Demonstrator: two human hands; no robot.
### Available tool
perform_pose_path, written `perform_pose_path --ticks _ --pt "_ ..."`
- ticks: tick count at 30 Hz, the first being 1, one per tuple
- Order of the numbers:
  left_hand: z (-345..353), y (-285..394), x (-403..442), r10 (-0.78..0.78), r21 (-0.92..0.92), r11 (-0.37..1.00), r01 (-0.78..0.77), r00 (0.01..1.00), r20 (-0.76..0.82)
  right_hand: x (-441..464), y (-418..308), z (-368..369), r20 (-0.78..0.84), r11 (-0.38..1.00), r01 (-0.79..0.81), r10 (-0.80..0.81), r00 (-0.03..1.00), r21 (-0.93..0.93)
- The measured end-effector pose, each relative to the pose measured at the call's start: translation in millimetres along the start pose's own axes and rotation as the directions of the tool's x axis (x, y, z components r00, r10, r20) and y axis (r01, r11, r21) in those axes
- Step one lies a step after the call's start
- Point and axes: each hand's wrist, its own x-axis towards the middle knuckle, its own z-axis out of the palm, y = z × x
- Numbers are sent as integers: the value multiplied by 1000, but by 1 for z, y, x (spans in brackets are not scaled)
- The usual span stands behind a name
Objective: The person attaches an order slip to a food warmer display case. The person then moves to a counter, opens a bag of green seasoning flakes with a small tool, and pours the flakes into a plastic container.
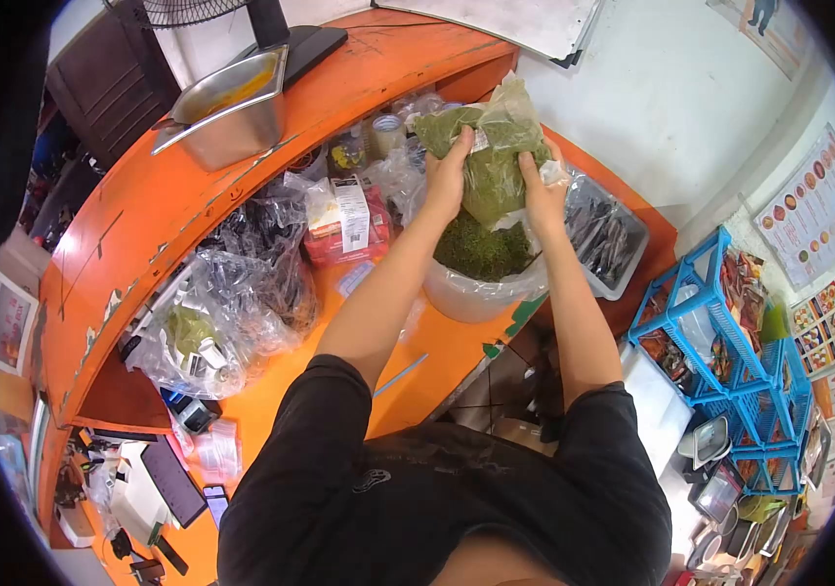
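Note:
Both hands grip a clear plastic bag (492, 183) filled with fine green flakes, held up and tilted above a round tub. My left hand (447, 178) clasps the bag's left side, thumb on the front. Around its right side my right hand (543, 188) is closed, with crumpled plastic by the fingers. Below them stands the translucent white tub (473, 302), lined with plastic. Dark green, crumbly leafy bits (482, 251) lie inside it. The bag's lower end hangs just over the tub, and I cannot tell whether anything is falling from it.
On the orange counter (154, 210) stands a metal pan (233, 125) with orange residue. Clear plastic bags (242, 283) and a red-white package (344, 223) lie left of the tub. A grey bin (610, 234) of dark wrapped items sits right, near blue baskets (720, 332).

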Motion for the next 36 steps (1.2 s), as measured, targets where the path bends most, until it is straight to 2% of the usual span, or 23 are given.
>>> perform_pose_path --ticks 2,5,7,8,10,11,12,13,15,16,19,22,25,28,29,31,32,35,36 --pt "-11 13 1 -85 -4 996 86 990 117 5 1 -9 61 1000 18 -18 998 -9" --pt "-14 27 0 -61 50 997 53 982 178 6 -30 -10 169 999 15 -23 985 46" --pt "-13 32 4 -109 22 994 106 970 219 5 -36 -9 213 997 37 -51 976 70" --pt "-14 32 1 -138 9 990 140 962 237 2 -29 -10 239 998 59 -62 969 22" --pt "-12 30 -6 -143 -116 978 171 965 221 6 -13 -14 290 990 125 -99 952 -70" --pt "-9 33 -1 -132 -177 969 173 966 221 13 -18 -12 288 992 118 -99 952 -49" --pt "-10 30 -1 -116 -156 976 154 966 230 11 -22 -12 286 995 92 -79 955 -33" --pt "-14 26 -6 -155 -203 958 204 960 233 1 -23 -14 284 998 55 -47 958 -21" --pt "-13 24 0 -201 -295 914 278 942 267 -8 -21 -15 373 999 -10 23 928 -36" --pt "-13 21 -1 -181 -281 924 258 945 273 -9 -18 -14 416 998 -40 55 908 -45" --pt "-8 23 -6 -139 -304 926 224 951 277 -4 -10 -19 505 969 -54 174 846 -243" --pt "0 31 -10 -176 -283 920 271 931 320 -3 -10 -15 466 959 -68 195 863 -275" --pt "0 30 -11 -204 -157 950 268 920 335 -4 1 -12 324 959 -15 110 940 -282" --pt "-5 34 -16 -178 -62 974 217 909 377 -6 -13 -9 254 968 -107 165 953 -225" --pt "-12 38 -12 -243 158 968 193 869 431 -4 -15 -9 255 973 -93 147 956 -210" --pt "-27 42 -4 -400 555 828 83 781 480 -3 -17 -12 257 981 -70 116 960 -182" --pt "-27 39 -7 -320 588 808 -37 810 491 -3 -16 -13 254 981 -90 133 958 -173" --pt "-27 35 -4 -193 576 782 -238 786 587 -3 -14 -15 277 980 -137 173 945 -146" --pt "-28 37 -3 -255 616 766 -182 794 552 -2 -16 -16 300 980 -145 181 937 -137"
